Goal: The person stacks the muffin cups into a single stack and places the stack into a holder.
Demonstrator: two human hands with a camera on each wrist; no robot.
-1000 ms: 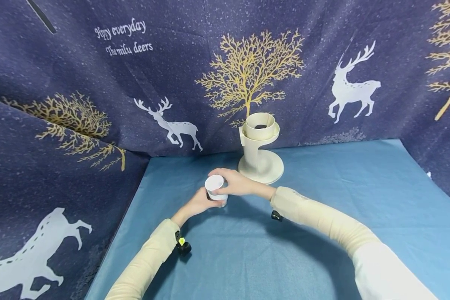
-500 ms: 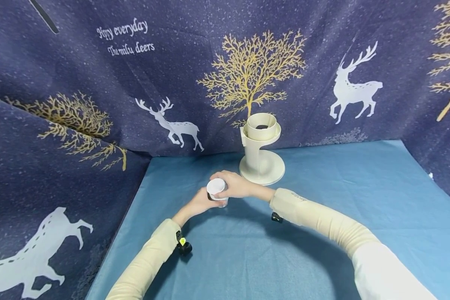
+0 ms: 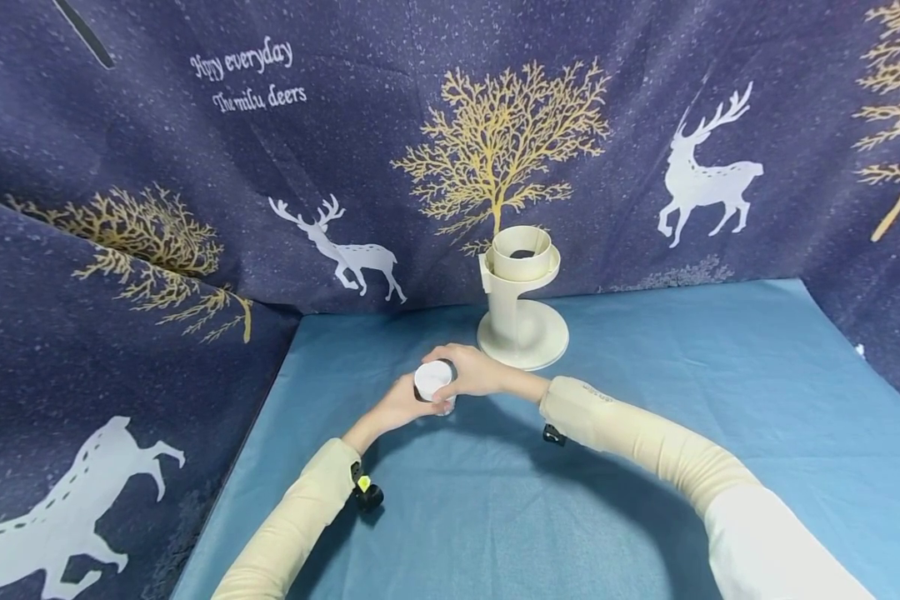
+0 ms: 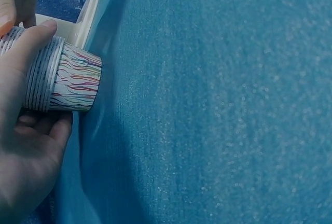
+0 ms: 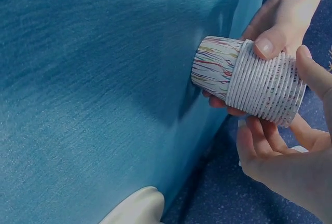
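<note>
A stack of nested paper cups (image 3: 432, 381), white with wavy coloured lines, stands over the blue cloth at the left of the table. My left hand (image 3: 399, 404) grips the stack's side, thumb across the stacked rims in the left wrist view. From the other side, my right hand (image 3: 471, 371) holds the top end with thumb and curled fingers (image 5: 262, 141). In the right wrist view the lowest cup (image 5: 215, 66) shows its striped side below a run of close-set white rims.
A cream stand (image 3: 504, 312) with a round base and a top ring stands just behind my right hand. An open cream cylinder (image 3: 521, 262) sits in that ring. A dark blue curtain (image 3: 345, 150) with deer and trees hangs behind the table.
The top of the cup stack has sunk slightly, and my right hand has moved down a little with it. My left hand has stayed nearly still.
</note>
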